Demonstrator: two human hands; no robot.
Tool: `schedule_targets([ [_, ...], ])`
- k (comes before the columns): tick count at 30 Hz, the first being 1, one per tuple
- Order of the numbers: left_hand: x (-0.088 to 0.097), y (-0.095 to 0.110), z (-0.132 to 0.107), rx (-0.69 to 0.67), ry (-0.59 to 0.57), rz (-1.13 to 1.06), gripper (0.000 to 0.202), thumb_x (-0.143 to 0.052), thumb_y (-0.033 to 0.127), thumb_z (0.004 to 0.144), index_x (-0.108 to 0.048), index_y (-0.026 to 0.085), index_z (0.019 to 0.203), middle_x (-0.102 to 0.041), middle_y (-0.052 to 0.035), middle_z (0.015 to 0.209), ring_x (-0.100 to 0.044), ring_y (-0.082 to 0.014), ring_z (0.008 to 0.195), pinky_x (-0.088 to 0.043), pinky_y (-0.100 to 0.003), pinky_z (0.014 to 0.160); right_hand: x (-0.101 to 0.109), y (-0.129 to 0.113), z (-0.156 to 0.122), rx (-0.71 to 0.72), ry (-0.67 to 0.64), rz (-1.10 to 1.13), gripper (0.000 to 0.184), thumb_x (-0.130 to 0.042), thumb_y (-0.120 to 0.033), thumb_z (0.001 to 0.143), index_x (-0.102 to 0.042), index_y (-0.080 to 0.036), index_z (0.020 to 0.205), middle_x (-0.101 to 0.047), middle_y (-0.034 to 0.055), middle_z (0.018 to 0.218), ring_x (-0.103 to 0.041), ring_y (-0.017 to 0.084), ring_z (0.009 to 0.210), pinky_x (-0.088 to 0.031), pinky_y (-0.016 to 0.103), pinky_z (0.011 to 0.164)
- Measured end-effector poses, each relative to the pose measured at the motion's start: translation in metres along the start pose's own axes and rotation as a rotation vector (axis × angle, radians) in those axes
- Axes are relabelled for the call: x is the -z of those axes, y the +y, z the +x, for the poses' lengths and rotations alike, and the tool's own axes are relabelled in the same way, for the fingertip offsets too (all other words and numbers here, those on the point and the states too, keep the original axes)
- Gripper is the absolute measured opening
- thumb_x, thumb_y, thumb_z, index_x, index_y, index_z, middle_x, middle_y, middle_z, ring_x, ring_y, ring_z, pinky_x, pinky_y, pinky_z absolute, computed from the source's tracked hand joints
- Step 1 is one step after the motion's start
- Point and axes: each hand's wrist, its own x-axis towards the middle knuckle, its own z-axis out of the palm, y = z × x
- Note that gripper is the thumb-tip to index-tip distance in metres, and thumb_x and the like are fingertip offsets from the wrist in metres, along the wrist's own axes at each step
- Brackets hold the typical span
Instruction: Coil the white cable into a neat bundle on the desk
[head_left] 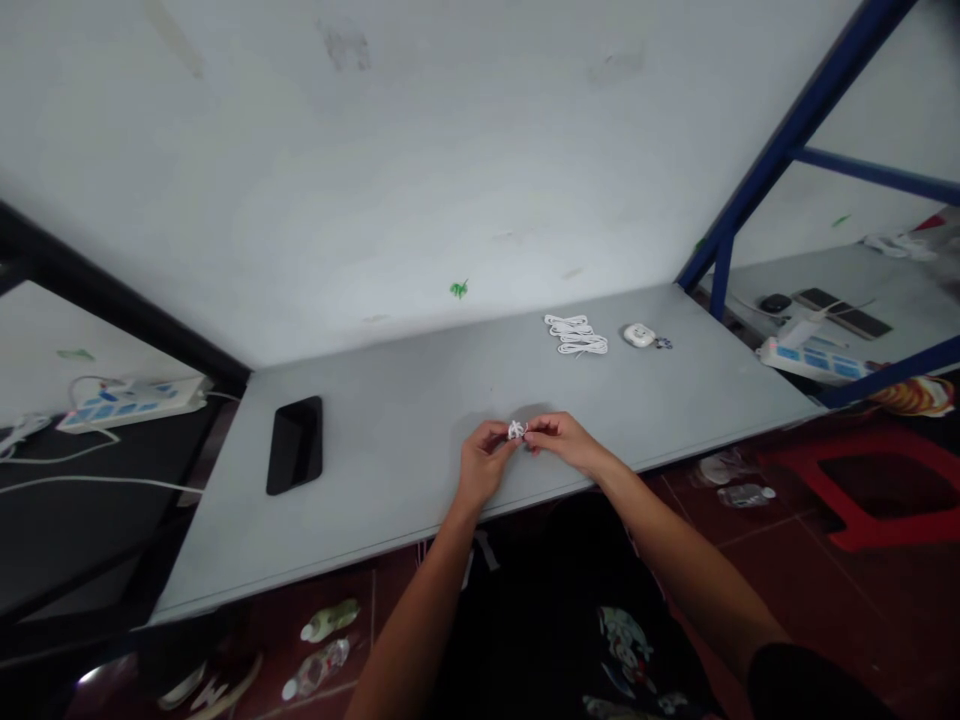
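Note:
My left hand [484, 462] and my right hand [561, 438] meet over the front of the grey table [390, 440]. Both pinch a small bundle of white cable [516, 430] held between their fingertips, just above the tabletop. Further back on the table lie coiled white cables [576, 335] in a small pile. Next to them on the right sits a small white case [638, 335] with a tiny dark item [663, 343] beside it.
A black phone [295, 443] lies on the table's left part. White power strips sit on the left bench [131, 402] and on the right bench [814, 360]. A blue metal frame [780, 150] rises at the right. A red plastic stool [877, 485] and plastic bottles [739, 492] are on the floor.

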Motion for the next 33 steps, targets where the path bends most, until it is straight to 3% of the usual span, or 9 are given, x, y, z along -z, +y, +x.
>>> schedule_targets([
  [4,0.004,0.0,0.002,0.105,-0.028,-0.019,0.029,-0.079,0.041,0.072,-0.066,0.016,0.08,-0.067,-0.0019,0.074,-0.061,-0.0138,0.068,-0.051,-0.029,0.07,-0.008,0.003,-0.002,0.174,0.109,-0.122,0.025,-0.069,-0.045,0.081,-0.069,-0.02,0.083,-0.067,0.0019,0.077,-0.061,0.016,0.067,-0.052,0.03,0.065],
  [9,0.011,0.006,0.008,0.331,-0.08,-0.111,0.033,-0.079,0.043,0.068,-0.067,0.014,0.077,-0.061,0.0016,0.062,-0.054,-0.0106,0.054,-0.044,-0.024,0.054,-0.006,0.009,-0.006,0.629,0.115,-0.581,0.016,-0.055,-0.027,0.094,-0.07,-0.022,0.094,-0.068,0.0067,0.091,-0.061,0.02,0.084,-0.052,0.036,0.078],
  [11,0.012,0.009,0.011,0.402,-0.117,-0.139,0.033,-0.081,0.041,0.065,-0.067,0.013,0.076,-0.061,0.0016,0.063,-0.054,-0.0102,0.054,-0.043,-0.023,0.053,-0.004,0.01,-0.007,0.744,0.111,-0.679,0.018,-0.052,-0.023,0.095,-0.07,-0.024,0.096,-0.068,0.0075,0.094,-0.06,0.021,0.087,-0.051,0.039,0.082],
  [14,0.014,0.009,0.012,0.411,-0.148,-0.148,0.032,-0.081,0.041,0.066,-0.068,0.013,0.078,-0.061,0.0012,0.064,-0.053,-0.0102,0.055,-0.043,-0.023,0.054,-0.005,0.012,-0.008,0.674,0.132,-0.632,0.018,-0.053,-0.027,0.095,-0.07,-0.024,0.097,-0.068,0.008,0.096,-0.061,0.021,0.088,-0.053,0.039,0.081],
  [19,0.012,0.006,0.006,0.202,-0.076,-0.019,0.032,-0.075,0.044,0.074,-0.072,0.014,0.087,-0.067,-0.0015,0.072,-0.055,-0.0114,0.061,-0.042,-0.024,0.059,-0.002,0.009,-0.005,0.174,0.011,-0.2,0.034,-0.06,-0.051,0.09,-0.068,-0.018,0.091,-0.067,0.0033,0.078,-0.063,0.016,0.068,-0.054,0.032,0.067],
  [23,0.008,0.006,0.0,0.097,-0.115,0.106,0.032,-0.073,0.045,0.077,-0.074,0.015,0.091,-0.072,-0.0046,0.081,-0.059,-0.0145,0.069,-0.045,-0.026,0.064,0.003,0.007,-0.001,-0.002,-0.137,-0.093,0.037,-0.072,-0.053,0.079,-0.069,-0.017,0.083,-0.066,0.0015,0.073,-0.061,0.014,0.065,-0.053,0.029,0.065],
  [27,0.007,0.005,-0.001,0.115,-0.083,0.132,0.033,-0.072,0.045,0.077,-0.074,0.015,0.09,-0.072,-0.005,0.081,-0.06,-0.0151,0.068,-0.045,-0.027,0.064,0.0,0.007,-0.004,0.056,-0.074,-0.199,0.031,-0.07,-0.048,0.081,-0.067,-0.018,0.079,-0.066,0.0009,0.072,-0.06,0.015,0.065,-0.052,0.03,0.064],
  [33,0.011,0.007,0.01,0.343,-0.116,-0.019,0.032,-0.077,0.042,0.07,-0.072,0.012,0.079,-0.061,0.0012,0.06,-0.048,-0.0092,0.052,-0.038,-0.023,0.054,-0.006,0.006,-0.013,0.541,0.035,-0.673,0.017,-0.054,-0.03,0.095,-0.066,-0.022,0.087,-0.067,0.0071,0.088,-0.06,0.021,0.085,-0.051,0.038,0.081],
])
